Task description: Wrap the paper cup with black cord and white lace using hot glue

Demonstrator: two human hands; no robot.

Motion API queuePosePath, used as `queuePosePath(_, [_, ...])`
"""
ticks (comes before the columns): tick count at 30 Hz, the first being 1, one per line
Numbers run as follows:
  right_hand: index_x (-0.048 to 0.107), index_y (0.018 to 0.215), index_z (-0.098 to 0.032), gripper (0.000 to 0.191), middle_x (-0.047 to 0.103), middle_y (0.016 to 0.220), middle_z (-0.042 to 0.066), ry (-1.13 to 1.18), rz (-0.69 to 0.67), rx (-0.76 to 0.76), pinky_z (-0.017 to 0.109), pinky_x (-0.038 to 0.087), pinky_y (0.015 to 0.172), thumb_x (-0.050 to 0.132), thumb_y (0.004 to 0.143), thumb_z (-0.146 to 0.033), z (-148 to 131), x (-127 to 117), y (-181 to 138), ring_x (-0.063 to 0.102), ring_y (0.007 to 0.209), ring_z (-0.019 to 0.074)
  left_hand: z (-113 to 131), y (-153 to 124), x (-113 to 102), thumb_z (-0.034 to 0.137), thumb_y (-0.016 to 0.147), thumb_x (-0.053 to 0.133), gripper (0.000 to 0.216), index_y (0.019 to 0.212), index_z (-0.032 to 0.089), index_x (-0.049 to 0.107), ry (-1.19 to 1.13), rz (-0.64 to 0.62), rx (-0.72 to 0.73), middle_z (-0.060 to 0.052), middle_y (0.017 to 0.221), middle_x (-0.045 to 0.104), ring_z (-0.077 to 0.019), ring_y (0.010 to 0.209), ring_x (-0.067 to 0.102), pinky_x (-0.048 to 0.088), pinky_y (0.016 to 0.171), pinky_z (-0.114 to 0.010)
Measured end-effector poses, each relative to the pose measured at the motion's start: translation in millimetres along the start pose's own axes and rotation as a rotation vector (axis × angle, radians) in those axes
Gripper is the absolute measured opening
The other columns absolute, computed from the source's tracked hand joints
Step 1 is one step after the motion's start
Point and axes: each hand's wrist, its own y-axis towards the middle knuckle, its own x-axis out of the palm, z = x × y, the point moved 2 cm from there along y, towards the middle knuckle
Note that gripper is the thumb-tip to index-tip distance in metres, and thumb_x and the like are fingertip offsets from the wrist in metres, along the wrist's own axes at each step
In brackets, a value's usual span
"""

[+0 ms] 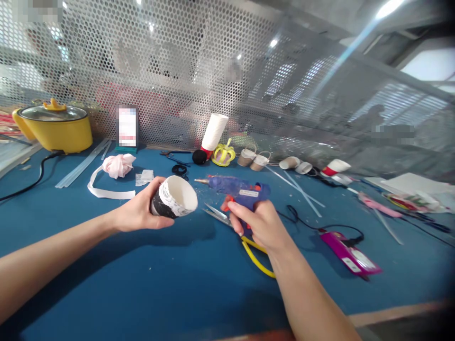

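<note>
My left hand [147, 210] is wrapped round a paper cup [177, 194], tilted so its open mouth faces up and to the right. White lace circles the cup near its rim, and a black band runs below it. In my right hand [258, 220] is a blue glue gun [231, 185], gripped by its handle with fingers at the red trigger. Its nozzle points left towards the cup, a short gap apart. Beneath the gun lie scissors [261, 265] with yellow handles, partly hidden by my right hand.
At the back left stand a yellow electric pot [64, 135] and a phone [127, 127]. Pink ribbon [119, 166] lies left. A stack of paper cups [215, 130] and a yellow crown-shaped piece [223, 155] stand by the perforated screen. A purple power strip [350, 253] lies right, with cords nearby.
</note>
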Motion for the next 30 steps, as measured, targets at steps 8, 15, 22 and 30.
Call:
queuePosePath(8, [0.057,0.061,-0.015,0.024,0.051,0.039,-0.002,-0.184,-0.053,0.039,0.022,0.038,0.041,0.055,0.079,-0.030,-6,4,0,0.046,0.036,0.0088,1,0,2,0.033,0.063,0.069,0.064,0.116,0.017,0.036,0.001,-0.025,0.003,-0.006,0.106,0.053,-0.0220,0.095,0.054,0.048,0.079,-0.030])
queuePosePath(15, [0.057,0.061,-0.015,0.023,0.052,0.038,-0.002,-0.220,-0.067,0.056,0.022,0.040,0.041,0.057,0.077,-0.031,-10,2,-2,0.047,0.036,0.0092,3,1,3,0.032,0.061,0.069,0.064,0.114,0.017,0.037,0.039,-0.014,0.001,-0.006,0.105,0.054,-0.0230,0.096,0.054,0.047,0.081,-0.032])
queuePosePath(22, [0.059,0.069,-0.014,0.019,0.049,0.037,-0.004,0.047,-0.070,0.113,0.020,0.031,0.035,0.060,0.075,-0.032,-4,4,0,0.041,0.032,0.0072,-5,2,5,0.033,0.061,0.071,0.071,0.120,0.017,0.036,-0.012,0.039,0.010,-0.009,0.113,0.055,-0.0254,0.104,0.053,0.045,0.089,-0.035])
queuePosePath(30, [0.061,0.068,-0.014,0.011,0.059,0.055,-0.002,0.673,-0.121,0.359,0.015,0.017,0.029,0.062,0.065,-0.025,12,29,8,0.027,0.030,-0.0004,-7,3,11,0.032,0.059,0.074,0.078,0.123,0.014,0.035,-0.186,0.127,0.017,-0.013,0.120,0.053,-0.0262,0.111,0.051,0.041,0.096,-0.038])
